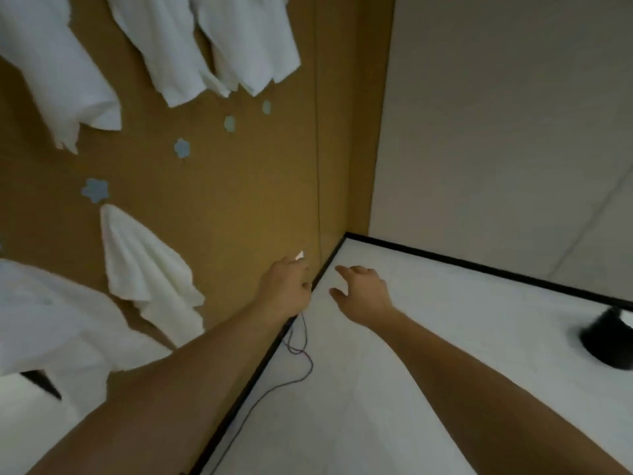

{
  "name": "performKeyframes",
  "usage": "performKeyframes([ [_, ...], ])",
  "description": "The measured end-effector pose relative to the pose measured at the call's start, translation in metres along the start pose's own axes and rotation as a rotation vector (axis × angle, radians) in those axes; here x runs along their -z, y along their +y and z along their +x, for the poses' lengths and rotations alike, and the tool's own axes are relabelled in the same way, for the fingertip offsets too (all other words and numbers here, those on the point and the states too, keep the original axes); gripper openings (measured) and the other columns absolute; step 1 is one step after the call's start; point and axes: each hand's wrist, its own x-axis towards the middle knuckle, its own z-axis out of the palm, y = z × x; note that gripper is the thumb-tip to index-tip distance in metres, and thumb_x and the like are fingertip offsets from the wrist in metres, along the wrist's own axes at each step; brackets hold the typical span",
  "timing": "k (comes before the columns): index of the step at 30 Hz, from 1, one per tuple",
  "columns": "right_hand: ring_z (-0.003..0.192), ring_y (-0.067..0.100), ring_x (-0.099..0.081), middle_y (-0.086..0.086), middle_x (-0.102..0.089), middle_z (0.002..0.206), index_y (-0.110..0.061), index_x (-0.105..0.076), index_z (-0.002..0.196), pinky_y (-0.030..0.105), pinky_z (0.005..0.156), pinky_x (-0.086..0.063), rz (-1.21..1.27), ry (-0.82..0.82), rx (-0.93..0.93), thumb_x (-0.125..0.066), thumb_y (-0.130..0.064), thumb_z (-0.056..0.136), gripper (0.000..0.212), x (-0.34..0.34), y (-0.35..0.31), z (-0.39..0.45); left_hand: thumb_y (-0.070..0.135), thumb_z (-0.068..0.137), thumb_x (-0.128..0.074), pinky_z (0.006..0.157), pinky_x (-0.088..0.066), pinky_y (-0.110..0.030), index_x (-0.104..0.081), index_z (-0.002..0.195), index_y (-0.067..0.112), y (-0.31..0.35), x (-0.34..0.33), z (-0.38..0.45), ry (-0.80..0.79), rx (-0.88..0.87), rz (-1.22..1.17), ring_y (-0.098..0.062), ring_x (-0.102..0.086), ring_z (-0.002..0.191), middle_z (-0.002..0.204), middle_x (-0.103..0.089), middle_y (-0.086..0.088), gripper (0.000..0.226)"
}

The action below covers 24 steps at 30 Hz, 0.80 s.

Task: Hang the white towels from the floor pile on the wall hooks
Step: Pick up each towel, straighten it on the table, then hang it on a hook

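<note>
Soft, nappy white terry cloth on the hanging towels [150, 269], creased and matt. Matt brown cork-like board [239, 186], finely grained. Flat pale-blue flower-shaped hooks [95, 190], plastic-looking, dull. Smooth white floor [428, 354], slight sheen. Thin dark cord [301, 365]. Glossy black baseboard strip [479, 265]. Plain matt grey wall [496, 114].

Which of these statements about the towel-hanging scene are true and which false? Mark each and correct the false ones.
1. Several white towels hang on the brown wall. True.
2. The right hand grips a towel. False: it is empty, with its fingers spread and loosely curved.
3. Blue flower-shaped pieces sit on the wall between the towels. True.
4. The left hand rests flat on the floor. False: it is raised near the wall corner with a small white thing at its fingertips.
5. A thin dark cord trails below the left hand. True.
</note>
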Motion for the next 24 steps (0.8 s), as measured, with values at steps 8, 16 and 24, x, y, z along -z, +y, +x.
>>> performKeyframes([
  [8, 0.129, 0.029, -0.043, 0.006, -0.049, 0.143, -0.026, -0.034, 0.150, 0.044, 0.102, -0.040, -0.071, 0.094, -0.405, -0.048, -0.047, 0.098, 0.058, 0.081, 0.211, -0.182, 0.033, 0.097, -0.050, 0.099, -0.045, -0.038, -0.049, 0.138, 0.021, 0.253, -0.117, -0.010, -0.197, -0.345, 0.053, -0.023, -0.049, 0.122, 0.138, -0.051, -0.003, 0.043],
  [16, 0.132, 0.028, -0.042, 0.006, -0.046, 0.146, -0.028, -0.034, 0.150, 0.043, 0.106, -0.039, -0.008, 0.151, -0.900, -0.049, -0.049, 0.097, 0.059, 0.150, 0.411, -0.444, 0.043, 0.097, -0.051, 0.102, -0.044, -0.037, -0.044, 0.142, 0.027, 0.550, -0.250, -0.122, -0.431, -0.671, 0.067, -0.022, -0.047, 0.125, 0.141, -0.049, 0.000, 0.048],
  [24, 0.132, 0.028, -0.041, 0.006, -0.045, 0.146, -0.027, -0.033, 0.150, 0.044, 0.105, -0.037, 0.082, 0.251, -1.326, -0.048, -0.047, 0.097, 0.059, 0.186, 0.518, -0.666, 0.041, 0.098, -0.050, 0.105, -0.042, -0.039, -0.043, 0.144, 0.025, 0.774, -0.357, -0.245, -0.662, -1.067, 0.098, -0.024, -0.046, 0.128, 0.144, -0.048, -0.001, 0.049],
])
